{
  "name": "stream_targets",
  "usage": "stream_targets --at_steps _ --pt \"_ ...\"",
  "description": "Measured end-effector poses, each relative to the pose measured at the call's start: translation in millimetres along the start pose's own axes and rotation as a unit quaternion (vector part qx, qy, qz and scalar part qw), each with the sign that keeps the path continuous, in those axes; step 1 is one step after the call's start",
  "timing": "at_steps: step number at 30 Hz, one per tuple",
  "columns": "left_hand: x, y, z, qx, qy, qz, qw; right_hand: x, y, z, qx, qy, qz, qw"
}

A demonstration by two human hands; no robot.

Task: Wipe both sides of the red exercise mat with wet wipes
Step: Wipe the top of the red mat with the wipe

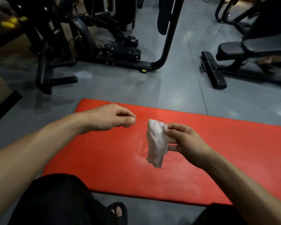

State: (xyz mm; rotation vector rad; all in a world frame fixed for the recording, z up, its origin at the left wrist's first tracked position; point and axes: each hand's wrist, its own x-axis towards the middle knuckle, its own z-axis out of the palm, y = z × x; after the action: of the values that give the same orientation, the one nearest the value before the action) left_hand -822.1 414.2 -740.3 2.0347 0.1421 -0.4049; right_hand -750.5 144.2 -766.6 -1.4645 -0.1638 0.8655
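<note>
The red exercise mat (201, 159) lies flat on the grey floor in front of me, running from the centre to the right edge. A crumpled white wet wipe (156, 143) hangs above its middle, pinched at the top by my right hand (183, 140). My left hand (113, 117) hovers over the mat's far left corner, a short gap left of the wipe, with its fingers curled towards the thumb and nothing visibly between them. A faint pale smear shows on the mat under the wipe.
Black gym machines (104, 46) stand on the grey floor (169, 85) beyond the mat, and a black bench (243, 51) with its foot bar is at the far right. My knee in dark cloth (55, 200) and a sandalled foot (118, 211) are at the mat's near edge.
</note>
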Motion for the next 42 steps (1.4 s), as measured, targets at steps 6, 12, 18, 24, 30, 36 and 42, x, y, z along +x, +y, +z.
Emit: stream_targets --at_steps 6,12,18,24,30,36,42 --pt "-16 6 68 -0.179 -0.042 0.004 0.983 -15 -9 23 0.073 -0.023 -0.019 0.997" --pt "-26 -4 69 -0.199 0.077 -0.016 0.977 -13 -5 29 0.071 0.038 -0.022 0.997" --pt "-17 1 73 -0.204 0.068 -0.006 0.977 -6 19 26 0.049 -0.019 0.107 0.993" --pt "-12 4 71 -0.213 0.099 -0.003 0.972 -6 32 25 0.076 0.0 0.103 0.992" --pt "-8 3 63 -0.221 0.118 -0.006 0.968 -6 19 27 0.1 0.058 0.012 0.993" --pt "-10 13 49 -0.266 0.071 0.065 0.959 -17 -3 24 0.106 0.068 -0.087 0.988" --pt "-17 30 42 -0.298 0.1 0.112 0.943 -32 -46 26 0.007 0.078 -0.127 0.989"
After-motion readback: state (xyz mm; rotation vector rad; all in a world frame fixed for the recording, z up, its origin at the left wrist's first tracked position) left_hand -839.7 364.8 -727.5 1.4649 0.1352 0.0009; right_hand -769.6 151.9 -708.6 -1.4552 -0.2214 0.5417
